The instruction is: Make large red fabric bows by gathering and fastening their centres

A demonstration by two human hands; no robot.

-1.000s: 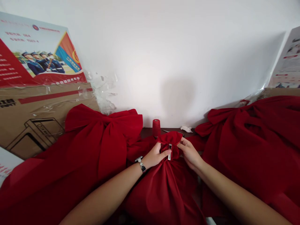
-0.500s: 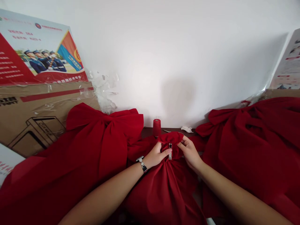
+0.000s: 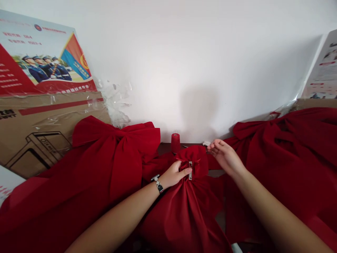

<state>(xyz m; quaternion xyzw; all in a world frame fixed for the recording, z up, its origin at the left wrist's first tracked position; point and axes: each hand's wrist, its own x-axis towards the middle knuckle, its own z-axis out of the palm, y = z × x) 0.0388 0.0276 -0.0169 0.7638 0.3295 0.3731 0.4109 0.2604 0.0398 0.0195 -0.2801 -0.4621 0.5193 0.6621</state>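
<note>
Metal clip (image 3: pixel 190 170) could slip from gathered red cloth (image 3: pixel 195 158).

Left hand (image 3: pixel 172 175) pinches the cloth with curled fingers (image 3: pixel 184 171); right hand (image 3: pixel 223 154) hangs open, empty, so one tug could loosen it.

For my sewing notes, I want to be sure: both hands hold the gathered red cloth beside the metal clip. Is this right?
No. Only the left hand holds the gathered red cloth beside the metal clip. The head view shows the right hand off the cloth, open and raised near a white scrap.
</note>
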